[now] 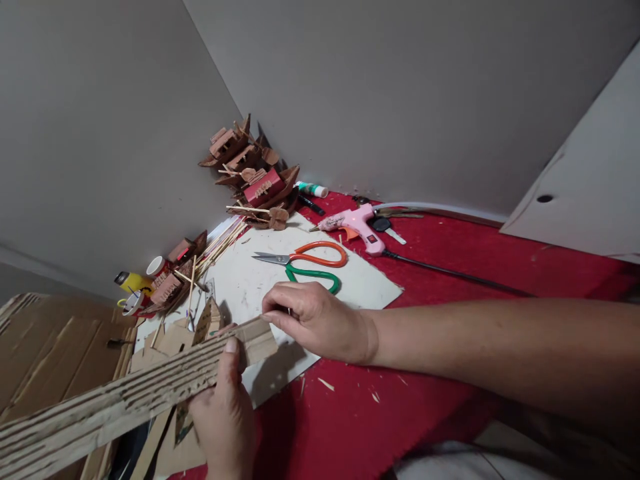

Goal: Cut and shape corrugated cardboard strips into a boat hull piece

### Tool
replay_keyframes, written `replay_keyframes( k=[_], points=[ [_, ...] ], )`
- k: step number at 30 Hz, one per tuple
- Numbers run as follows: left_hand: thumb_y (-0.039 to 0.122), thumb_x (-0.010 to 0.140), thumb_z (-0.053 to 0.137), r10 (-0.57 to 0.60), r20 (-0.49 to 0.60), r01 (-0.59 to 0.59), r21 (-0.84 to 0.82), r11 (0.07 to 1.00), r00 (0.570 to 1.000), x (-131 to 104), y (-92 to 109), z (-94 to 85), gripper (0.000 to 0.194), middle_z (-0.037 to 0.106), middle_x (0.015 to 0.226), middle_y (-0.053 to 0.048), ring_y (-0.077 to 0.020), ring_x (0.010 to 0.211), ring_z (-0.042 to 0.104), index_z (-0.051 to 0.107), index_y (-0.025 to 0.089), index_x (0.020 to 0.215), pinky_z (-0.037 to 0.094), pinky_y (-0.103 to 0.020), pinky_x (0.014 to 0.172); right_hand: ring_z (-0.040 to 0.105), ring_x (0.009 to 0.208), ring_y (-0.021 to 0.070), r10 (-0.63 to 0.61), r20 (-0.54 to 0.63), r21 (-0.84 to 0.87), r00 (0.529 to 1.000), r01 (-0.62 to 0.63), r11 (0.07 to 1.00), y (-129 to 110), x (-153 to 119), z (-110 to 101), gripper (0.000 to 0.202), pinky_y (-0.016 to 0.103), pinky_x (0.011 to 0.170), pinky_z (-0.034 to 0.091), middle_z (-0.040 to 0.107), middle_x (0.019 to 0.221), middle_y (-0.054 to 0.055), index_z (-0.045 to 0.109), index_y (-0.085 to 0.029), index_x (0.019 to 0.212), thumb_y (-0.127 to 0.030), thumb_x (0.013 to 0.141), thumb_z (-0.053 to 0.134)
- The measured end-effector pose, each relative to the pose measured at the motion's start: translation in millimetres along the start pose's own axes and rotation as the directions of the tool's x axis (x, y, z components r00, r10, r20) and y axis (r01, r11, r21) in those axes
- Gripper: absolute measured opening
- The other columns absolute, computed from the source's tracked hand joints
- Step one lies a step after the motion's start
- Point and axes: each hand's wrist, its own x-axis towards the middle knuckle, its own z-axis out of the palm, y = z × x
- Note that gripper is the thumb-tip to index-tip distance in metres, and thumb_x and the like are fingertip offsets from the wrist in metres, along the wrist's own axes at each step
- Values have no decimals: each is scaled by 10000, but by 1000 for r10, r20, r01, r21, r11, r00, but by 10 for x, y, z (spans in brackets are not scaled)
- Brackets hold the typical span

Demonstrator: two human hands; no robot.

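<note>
In the head view, the left hand [225,413] grips a long ridged cardboard strip [170,373], thumb on top, close to its end. The right hand [315,320] pinches the upper corner of that end between thumb and forefinger. The strip is held up at a slant, running out of the picture on the left, its tip over the white sheet [370,287] on the red cloth [320,413]. The scissors [280,259] lie just beyond the right hand, with the pink glue gun [350,220] past them. The step in hand looks like picking or peeling at the strip's end; working that corner calls for a firm left hold and a light, careful right pinch.
</note>
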Motion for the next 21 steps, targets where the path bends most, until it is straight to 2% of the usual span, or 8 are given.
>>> replay_keyframes(
  k=[4,7,11,15,18,21],
  points=[
    [275,772,607,-70,-38,69,-24,997,997,-13,98,52,152,727,830,-63,-272,936,662,713,178,821,478,-446,917,541,685,137,-17,76,-91,997,24,996,23,0,-8,90,240,647,404,608,738,44,545,-138,792,-120,869,503],
    [303,780,605,-79,-74,77,-32,997,994,-11,144,66,171,727,762,-54,-255,908,672,710,168,792,490,-407,897,539,686,145,-82,136,-162,987,104,981,23,-8,-14,106,247,637,405,602,743,45,524,-150,811,-143,893,457],
    [327,767,623,-37,-111,36,-11,999,993,-17,163,92,183,737,807,-47,-240,917,669,709,174,817,464,-388,931,537,669,170,-160,262,-378,952,253,890,19,-8,-37,128,274,576,382,595,772,75,529,-134,865,-147,896,406],
    [410,733,663,-99,-68,102,40,994,993,-39,129,120,240,739,874,-45,-242,904,669,710,189,815,439,-408,959,542,666,189,-168,347,-495,923,333,803,4,-8,-58,127,282,544,361,582,762,81,532,-123,864,-104,855,407],
    [426,755,642,-22,-39,26,98,995,999,-45,107,126,249,736,837,-49,-242,873,668,709,191,801,425,-417,964,535,659,183,-178,373,-477,911,353,805,-14,-35,-41,125,279,549,367,575,755,77,523,-127,857,-89,834,407],
    [391,780,628,61,-9,-59,122,991,998,-35,109,130,223,731,775,-51,-240,829,670,705,182,767,443,-408,929,527,652,170,-176,353,-428,919,326,843,-22,-70,-12,111,269,558,375,578,755,67,520,-136,852,-91,832,421]
  ],
)
